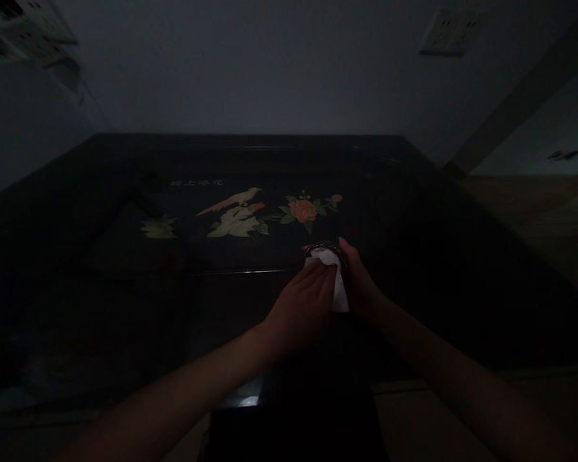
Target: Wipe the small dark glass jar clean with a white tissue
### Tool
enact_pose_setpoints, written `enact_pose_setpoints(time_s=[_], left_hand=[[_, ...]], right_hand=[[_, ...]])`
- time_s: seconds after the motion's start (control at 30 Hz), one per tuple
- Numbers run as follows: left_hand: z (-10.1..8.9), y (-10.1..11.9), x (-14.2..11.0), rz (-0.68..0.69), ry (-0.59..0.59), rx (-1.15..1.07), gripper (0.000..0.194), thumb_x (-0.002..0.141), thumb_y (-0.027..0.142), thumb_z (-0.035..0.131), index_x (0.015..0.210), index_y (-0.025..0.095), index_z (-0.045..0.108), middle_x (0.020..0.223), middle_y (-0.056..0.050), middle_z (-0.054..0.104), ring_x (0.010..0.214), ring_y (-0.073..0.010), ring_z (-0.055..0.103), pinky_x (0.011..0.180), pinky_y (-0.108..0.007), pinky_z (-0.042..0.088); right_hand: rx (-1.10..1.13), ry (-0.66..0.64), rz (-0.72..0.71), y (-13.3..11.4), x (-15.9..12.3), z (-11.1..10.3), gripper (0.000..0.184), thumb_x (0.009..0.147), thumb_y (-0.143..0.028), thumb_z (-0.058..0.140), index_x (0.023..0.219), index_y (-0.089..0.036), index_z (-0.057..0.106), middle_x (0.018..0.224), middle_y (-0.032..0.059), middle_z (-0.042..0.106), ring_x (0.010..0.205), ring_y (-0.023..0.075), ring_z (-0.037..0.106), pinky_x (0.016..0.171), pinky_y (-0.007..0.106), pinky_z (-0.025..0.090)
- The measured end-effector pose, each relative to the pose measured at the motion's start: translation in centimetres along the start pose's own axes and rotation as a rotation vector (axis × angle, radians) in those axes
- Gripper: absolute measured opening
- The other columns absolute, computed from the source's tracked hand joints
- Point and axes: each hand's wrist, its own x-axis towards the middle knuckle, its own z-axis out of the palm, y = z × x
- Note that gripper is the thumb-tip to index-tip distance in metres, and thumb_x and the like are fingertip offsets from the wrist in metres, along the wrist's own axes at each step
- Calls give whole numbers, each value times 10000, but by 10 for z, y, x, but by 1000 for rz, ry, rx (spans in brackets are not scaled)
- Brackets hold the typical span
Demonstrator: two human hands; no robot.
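Rising beyond the fingers (318,277), a wall (250,70) stands grey in the dim light. Next in size is the dark, glossy worktop (250,151), which spreads under and around both hands and runs on past them to the wall. Well off to the right of the fingers, a brownish floor (549,212) shows past the worktop's edge.

The left hand (306,301) and right hand (361,273) come together over the near part of the worktop, the two forearms reaching in from either side. Far to the left of the fingers and higher up sit wall sockets (33,38), cut off by the picture's edge; another socket plate (447,32) is up and to the right.

Just beyond the fingers, the worktop carries coloured decoration: a long-tailed bird (234,200) above a pale, jagged shape, to their left, and nearer to them a reddish flower (302,210) with green leaves.

A white tissue (341,296) lies between the hands, one end hanging down beside the left hand. The left fingers are drawn close together on it; their tips are hidden. The right fingers are curved round a small, rounded dark object (324,245) with a shiny rim, and the tissue is bunched at its mouth; its lower part is hidden. Smallest, beyond the fingers and to their left, is a line of pale characters (196,183).
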Motion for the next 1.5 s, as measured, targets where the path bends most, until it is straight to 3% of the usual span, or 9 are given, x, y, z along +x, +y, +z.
enact_pose_setpoints(time_s=[0.23,0.53,0.7,1.0,1.27,1.4,1.5], left_hand=[[-8,-6,-1,-4,31,-223,460,791,127,474,1241,37,441,1213,-196,632,1181,-239,576,1002,-394,478],[-11,-8,-2,-65,-47,-208,480,775,137,521,1241,75,421,1109,-172,677,1058,-268,641,899,-425,535],[-6,-3,-4,-78,24,-283,466,789,143,506,1239,69,412,1187,-196,629,1176,-281,571,979,-432,487],[-1,7,-3,-92,9,-349,577,811,146,457,1341,8,276,1355,-260,491,1365,-313,354,1101,-510,353],[-8,1,-3,-140,0,-339,440,833,185,495,1256,102,409,1190,-178,636,1182,-280,561,964,-465,494],[-10,-1,-3,-138,-15,-300,450,829,171,505,1263,112,401,1074,-138,683,1073,-258,628,914,-428,519],[-7,-2,-4,-123,-8,-282,479,826,168,503,1282,113,365,1109,-148,666,1103,-262,612,932,-434,508]], right_hand=[[-15,-20,-13,2,2,0,471,857,-553,404,978,-189,677,828,45,732,933,242,657,839,365,480],[-87,-36,-40,3,3,-4,467,826,-589,450,946,-200,678,821,34,728,914,241,654,837,369,474],[-79,-5,-45,2,3,-3,458,817,-594,471,932,-202,679,749,21,714,881,242,650,821,366,472],[-92,-14,-55,3,3,-5,494,780,-622,525,994,-205,680,780,28,726,897,253,655,820,358,480],[-88,20,-50,2,2,-1,455,796,-587,490,918,-193,684,780,39,727,915,257,654,820,368,484],[-100,25,-63,2,0,1,427,810,-566,474,838,-193,681,734,36,720,903,250,654,814,356,479],[-111,20,-73,0,-1,3,417,805,-561,478,822,-193,674,725,33,715,898,246,654,800,349,479]])
